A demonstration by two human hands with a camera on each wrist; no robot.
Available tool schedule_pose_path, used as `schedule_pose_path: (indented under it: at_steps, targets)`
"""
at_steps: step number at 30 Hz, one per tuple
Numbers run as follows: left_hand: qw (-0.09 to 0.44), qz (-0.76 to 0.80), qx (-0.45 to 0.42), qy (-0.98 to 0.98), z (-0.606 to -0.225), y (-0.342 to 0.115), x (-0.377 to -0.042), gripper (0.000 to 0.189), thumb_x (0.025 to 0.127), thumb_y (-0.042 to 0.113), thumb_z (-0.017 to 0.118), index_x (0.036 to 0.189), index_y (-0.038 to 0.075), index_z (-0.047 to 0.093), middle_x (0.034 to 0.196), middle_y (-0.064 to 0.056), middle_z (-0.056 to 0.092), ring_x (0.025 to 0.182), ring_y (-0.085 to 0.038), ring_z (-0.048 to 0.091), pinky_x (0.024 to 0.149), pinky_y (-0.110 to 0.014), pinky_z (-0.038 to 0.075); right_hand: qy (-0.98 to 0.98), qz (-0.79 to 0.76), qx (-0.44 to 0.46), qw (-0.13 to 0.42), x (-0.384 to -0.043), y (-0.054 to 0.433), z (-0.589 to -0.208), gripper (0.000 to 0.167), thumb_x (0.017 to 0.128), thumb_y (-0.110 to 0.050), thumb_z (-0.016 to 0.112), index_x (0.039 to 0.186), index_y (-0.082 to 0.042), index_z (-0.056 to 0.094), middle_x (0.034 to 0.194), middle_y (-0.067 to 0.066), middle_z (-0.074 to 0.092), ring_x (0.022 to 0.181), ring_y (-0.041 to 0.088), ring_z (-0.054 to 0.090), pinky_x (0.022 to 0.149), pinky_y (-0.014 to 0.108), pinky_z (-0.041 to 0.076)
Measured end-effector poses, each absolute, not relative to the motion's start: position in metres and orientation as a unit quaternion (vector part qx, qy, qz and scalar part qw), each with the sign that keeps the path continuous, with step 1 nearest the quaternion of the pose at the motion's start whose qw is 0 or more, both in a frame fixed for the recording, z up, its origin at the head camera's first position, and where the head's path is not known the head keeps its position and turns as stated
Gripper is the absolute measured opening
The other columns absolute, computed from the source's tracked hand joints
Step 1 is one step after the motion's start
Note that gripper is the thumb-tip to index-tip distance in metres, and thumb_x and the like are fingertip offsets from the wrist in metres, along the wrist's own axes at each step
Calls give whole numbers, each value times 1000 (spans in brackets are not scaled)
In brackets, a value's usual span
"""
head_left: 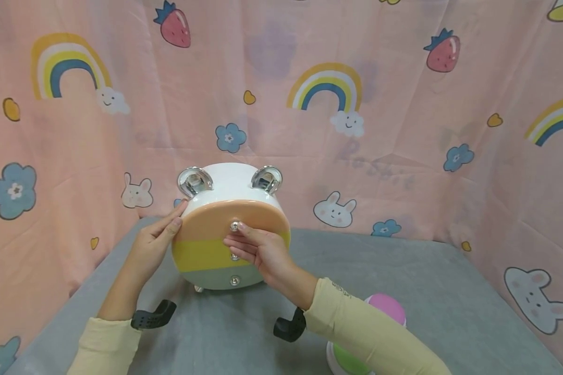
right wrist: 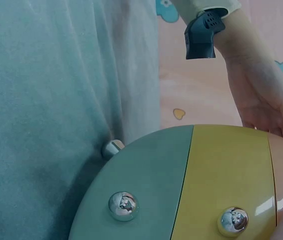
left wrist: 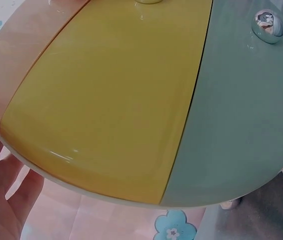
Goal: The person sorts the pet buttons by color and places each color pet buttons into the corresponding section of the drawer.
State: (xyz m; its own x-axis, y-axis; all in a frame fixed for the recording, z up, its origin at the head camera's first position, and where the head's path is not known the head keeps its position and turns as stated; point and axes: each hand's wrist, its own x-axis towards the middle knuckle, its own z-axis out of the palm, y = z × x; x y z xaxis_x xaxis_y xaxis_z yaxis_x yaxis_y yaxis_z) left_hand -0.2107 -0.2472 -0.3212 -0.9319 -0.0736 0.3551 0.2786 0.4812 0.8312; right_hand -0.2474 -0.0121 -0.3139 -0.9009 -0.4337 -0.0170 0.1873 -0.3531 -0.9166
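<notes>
A small rounded drawer cabinet [head_left: 194, 256] stands on the grey cloth, with orange, yellow and green drawer fronts. Each front has a round silver knob [right wrist: 123, 206], and two silver ear-shaped rings [head_left: 195, 181] are fixed to the white top. My left hand [head_left: 156, 244] rests against the cabinet's upper left side, fingers extended along the edge. In front of the drawers is my right hand [head_left: 269, 255], thumb tip right at the top knob [head_left: 234, 226] and its other fingers loosely bent below it. They overlap the middle knob in the head view.
A grey cloth [head_left: 431, 291] covers the table. Near my right sleeve lie a pink-topped round thing [head_left: 388, 307] and a green one with a white rim [head_left: 349, 360], both partly hidden by the arm. A pink printed curtain [head_left: 394, 172] hangs behind and at both sides.
</notes>
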Motion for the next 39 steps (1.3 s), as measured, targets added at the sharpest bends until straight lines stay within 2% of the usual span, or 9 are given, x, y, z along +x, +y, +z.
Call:
schedule_pose_path:
  at_steps: [12,19,28,33,39]
  targets:
    - [170,-500,-54,-847,-321,-248,-209,51,104,45,47,152,29,42,159,4,35,150,-28,31,119,-59,31,541,-810,-114,197,-248,-11,-314,36,102,-17,56,128,8,59,90,0,76,82,8,75,79,21,61]
    - [172,-504,-52,-845,-322,-247,-210,52,103,46,48,151,27,43,159,5,36,150,-26,31,119,-56,32,536,-811,-87,218,-246,-6,-309,34,101,-14,57,131,3,59,95,2,75,86,9,74,82,22,61]
    - [174,-503,-53,-845,-322,-247,-211,51,103,46,48,151,29,43,158,5,37,150,-26,32,118,-56,33,543,-802,-54,243,-245,13,-321,16,102,-14,55,109,-2,62,85,0,75,81,9,75,78,22,62]
    - [180,-499,-56,-846,-322,-248,-211,50,104,45,47,151,28,42,158,5,37,149,-26,33,118,-55,34,555,-782,-39,280,-242,19,-341,29,100,-21,60,115,3,61,90,4,76,86,14,75,83,27,62]
    - [179,-496,-55,-848,-323,-247,-210,51,104,45,47,151,29,42,159,5,36,149,-27,33,117,-56,34,555,-771,-34,309,-233,16,-359,41,101,-26,59,125,8,57,96,6,75,95,17,74,91,31,59]
